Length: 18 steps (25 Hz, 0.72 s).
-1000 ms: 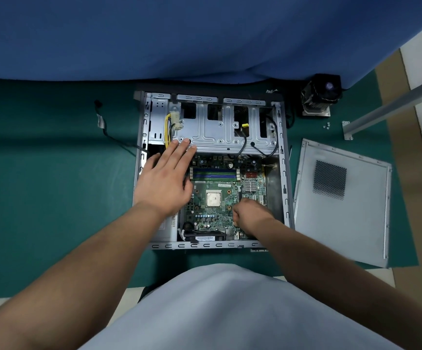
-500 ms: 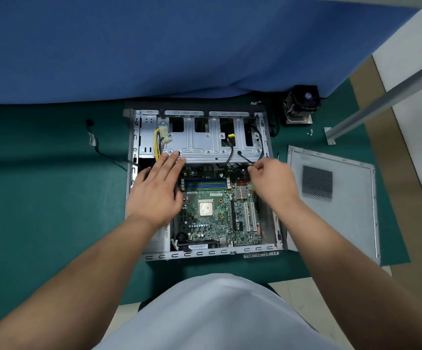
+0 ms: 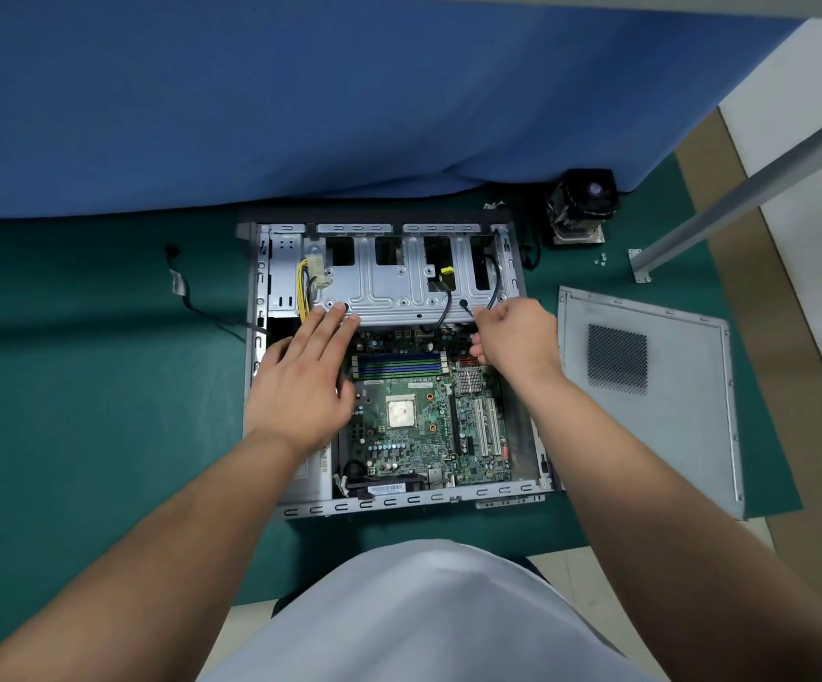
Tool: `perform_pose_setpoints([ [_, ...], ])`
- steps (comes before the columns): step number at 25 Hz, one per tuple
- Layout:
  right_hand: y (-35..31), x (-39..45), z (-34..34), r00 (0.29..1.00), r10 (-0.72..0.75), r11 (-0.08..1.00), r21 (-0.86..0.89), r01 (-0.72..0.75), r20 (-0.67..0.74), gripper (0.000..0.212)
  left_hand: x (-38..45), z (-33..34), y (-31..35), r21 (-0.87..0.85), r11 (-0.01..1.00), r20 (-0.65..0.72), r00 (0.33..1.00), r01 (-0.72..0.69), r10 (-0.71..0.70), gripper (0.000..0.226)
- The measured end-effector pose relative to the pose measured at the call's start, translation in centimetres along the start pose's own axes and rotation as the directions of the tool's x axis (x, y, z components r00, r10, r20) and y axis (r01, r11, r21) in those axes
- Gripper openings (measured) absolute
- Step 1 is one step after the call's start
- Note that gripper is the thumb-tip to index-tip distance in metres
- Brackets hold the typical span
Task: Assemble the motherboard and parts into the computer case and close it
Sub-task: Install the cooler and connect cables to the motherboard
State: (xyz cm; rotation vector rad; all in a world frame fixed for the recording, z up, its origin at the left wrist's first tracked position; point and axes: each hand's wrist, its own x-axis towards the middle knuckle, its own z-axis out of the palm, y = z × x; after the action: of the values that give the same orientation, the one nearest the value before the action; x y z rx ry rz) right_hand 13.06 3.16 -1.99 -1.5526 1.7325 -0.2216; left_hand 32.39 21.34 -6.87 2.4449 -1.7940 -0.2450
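Computer case (image 3: 271,268) open mid-tabletop, motherboard (image 3: 418,415) seated inside. Left hand (image 3: 300,386) flat, fingers straight, steadying drive cage (image 3: 389,283). Right hand (image 3: 517,337) curled at black cable (image 3: 495,283); actual grip unclear. Step, likely: cable hookup. Next: seat connector. Side panel (image 3: 645,401) waits near right edge.

I see a green motherboard (image 3: 428,415) in a grey case (image 3: 399,502), a dotted grey side panel (image 3: 669,401), green mat (image 3: 79,411), blue cloth (image 3: 300,100).
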Motion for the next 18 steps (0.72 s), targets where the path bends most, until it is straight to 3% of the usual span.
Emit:
perform_pose_setpoints([
  [5, -1.7, 1.2, -0.3, 0.992, -0.11, 0.979, -0.176, 0.098, -0.055, 0.037, 0.1, -0.1, 0.0, -0.012, 1.0, 0.001, 1.0, 0.0, 0.0, 0.076],
  [8, -2.8, 2.8, -1.0, 0.979, -0.161, 0.971, -0.197, 0.135, -0.124, 0.033, 0.0, 0.0, 0.0, -0.019, 1.0, 0.005, 1.0, 0.001, -0.001, 0.077],
  [11, -3.7, 4.1, -1.2, 0.986, -0.151, 0.97, -0.204, 0.133, -0.075, 0.018, 0.1, 0.1, 0.0, -0.021, 1.0, 0.008, 1.0, 0.001, -0.001, 0.077],
  [14, -2.7, 3.7, -1.3, 0.988, -0.143, 0.975, -0.181, 0.131, -0.055, 0.015, 0.1, 0.1, -0.1, -0.022, 1.0, 0.01, 1.0, 0.001, -0.001, 0.078],
  [18, 0.0, 1.3, -2.0, 0.983, -0.176, 0.984, 0.004, 0.176, -0.056, 0.011, 0.1, 0.2, -0.1, -0.015, 1.0, 0.01, 1.0, 0.004, -0.004, 0.078],
])
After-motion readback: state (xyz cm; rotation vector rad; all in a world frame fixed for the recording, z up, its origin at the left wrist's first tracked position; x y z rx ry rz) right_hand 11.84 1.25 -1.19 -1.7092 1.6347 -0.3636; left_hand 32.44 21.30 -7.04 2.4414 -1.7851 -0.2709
